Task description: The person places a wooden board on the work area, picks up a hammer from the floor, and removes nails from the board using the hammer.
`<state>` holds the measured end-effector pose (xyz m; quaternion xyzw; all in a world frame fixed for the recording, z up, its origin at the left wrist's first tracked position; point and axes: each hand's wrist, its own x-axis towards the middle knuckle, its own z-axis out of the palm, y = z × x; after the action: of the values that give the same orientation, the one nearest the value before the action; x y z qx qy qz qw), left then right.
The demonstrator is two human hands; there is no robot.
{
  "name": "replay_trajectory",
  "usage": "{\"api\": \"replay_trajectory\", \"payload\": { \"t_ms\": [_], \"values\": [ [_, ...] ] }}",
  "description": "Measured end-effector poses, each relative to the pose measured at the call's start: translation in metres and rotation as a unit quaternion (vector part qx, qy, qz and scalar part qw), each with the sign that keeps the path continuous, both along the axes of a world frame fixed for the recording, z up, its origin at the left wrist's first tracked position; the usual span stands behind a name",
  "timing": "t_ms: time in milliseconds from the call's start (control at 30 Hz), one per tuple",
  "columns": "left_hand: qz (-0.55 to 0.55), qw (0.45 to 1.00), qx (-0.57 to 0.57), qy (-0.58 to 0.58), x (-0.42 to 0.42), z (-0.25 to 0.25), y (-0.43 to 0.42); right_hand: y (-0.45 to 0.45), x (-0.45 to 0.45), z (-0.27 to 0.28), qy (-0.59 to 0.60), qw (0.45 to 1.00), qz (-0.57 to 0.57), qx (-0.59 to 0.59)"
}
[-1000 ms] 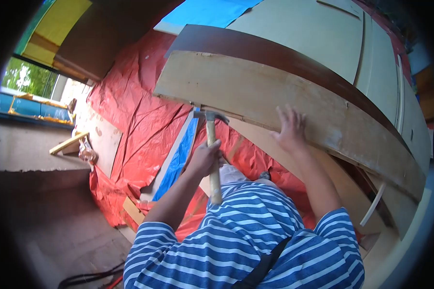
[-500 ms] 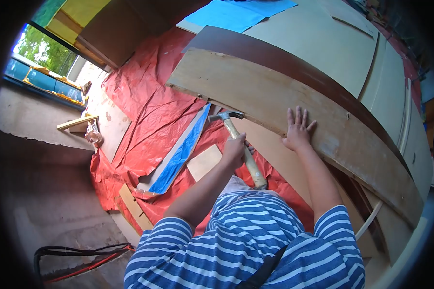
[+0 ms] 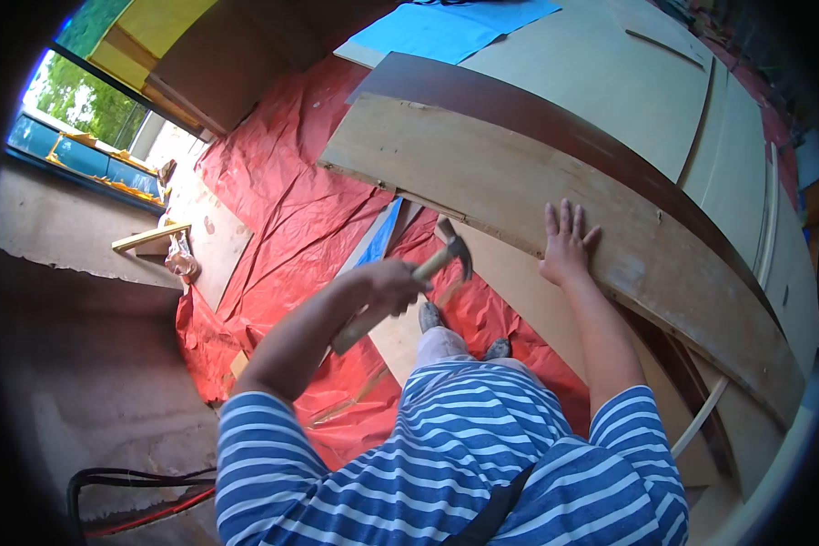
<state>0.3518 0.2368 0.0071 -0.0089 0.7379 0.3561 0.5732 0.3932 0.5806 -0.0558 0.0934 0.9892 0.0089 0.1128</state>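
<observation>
My left hand (image 3: 393, 287) grips the wooden handle of a claw hammer (image 3: 441, 259). The hammer is raised over the red sheeting, its metal head pointing up and right, a short way from the board's lower edge. My right hand (image 3: 568, 247) lies on the long wooden board (image 3: 510, 177) with its fingers spread, near the board's lower edge. That board is tilted, with a dark brown panel (image 3: 519, 109) running along its far side. The palm side of each hand is hidden.
Red sheeting (image 3: 273, 182) covers the floor, with a blue strip (image 3: 379, 238) on it. Pale panels (image 3: 601, 82) and a blue sheet (image 3: 446, 29) are beyond the board. Black cables (image 3: 118, 475) run at lower left. My shoes (image 3: 430, 316) show below the hammer.
My left hand has swung the hammer left and away from the board's edge, turning its head to the upper right. The right hand stays on the board, which has shifted very slightly.
</observation>
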Motion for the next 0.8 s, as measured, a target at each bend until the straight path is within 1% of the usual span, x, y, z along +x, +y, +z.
{"api": "replay_trajectory", "payload": {
  "t_ms": [33,100,200,300,333,367,433,533,567,600,633,667,733,767,800],
  "values": [
    [0.0,1.0,-0.013,-0.006,0.009,0.009,-0.004,-0.001,0.001,-0.002,0.001,1.0,-0.001,0.0],
    [0.116,0.993,-0.006,-0.033,0.014,-0.01,-0.025,-0.002,0.005,-0.004,-0.001,1.0,-0.003,0.002],
    [0.297,0.95,0.088,-0.023,0.019,-0.012,-0.032,-0.001,0.0,-0.003,0.005,1.0,-0.015,0.002],
    [0.415,0.891,0.18,-0.037,0.026,-0.03,-0.018,-0.007,-0.001,0.006,-0.008,0.999,-0.036,-0.02],
    [0.429,0.882,0.192,-0.033,0.028,-0.027,-0.008,-0.009,-0.001,0.011,-0.016,0.999,-0.041,-0.03],
    [0.424,0.88,0.206,-0.052,0.027,-0.031,-0.006,-0.012,-0.004,0.017,-0.024,0.997,-0.055,-0.041],
    [0.364,0.907,0.2,-0.073,0.02,-0.034,-0.009,-0.021,-0.011,0.027,-0.038,0.994,-0.083,-0.066],
    [0.284,0.914,0.229,-0.176,0.007,-0.055,-0.033,-0.038,-0.009,0.017,0.023,0.993,-0.073,-0.09],
    [0.264,0.879,0.289,-0.272,0.005,-0.061,-0.041,-0.046,-0.002,0.012,0.074,0.992,-0.018,-0.103],
    [0.241,0.831,0.343,-0.366,0.007,-0.063,-0.048,-0.065,0.009,0.015,0.121,0.985,0.037,-0.116],
    [0.215,0.771,0.39,-0.455,0.01,-0.065,-0.052,-0.082,0.017,0.016,0.168,0.973,0.091,-0.129],
    [0.153,0.774,0.406,-0.462,0.013,-0.066,-0.051,-0.094,0.02,0.013,0.148,0.958,0.093,-0.226],
    [0.098,0.753,0.407,-0.508,0.014,-0.06,-0.043,-0.113,0.022,0.003,0.111,0.9,0.095,-0.412],
    [0.065,0.739,0.408,-0.532,0.009,-0.056,-0.039,-0.118,0.025,-0.003,0.117,0.896,0.075,-0.421],
    [0.051,0.76,0.394,-0.514,0.003,-0.059,-0.038,-0.122,0.028,-0.008,0.123,0.893,0.055,-0.43]
  ]
}}
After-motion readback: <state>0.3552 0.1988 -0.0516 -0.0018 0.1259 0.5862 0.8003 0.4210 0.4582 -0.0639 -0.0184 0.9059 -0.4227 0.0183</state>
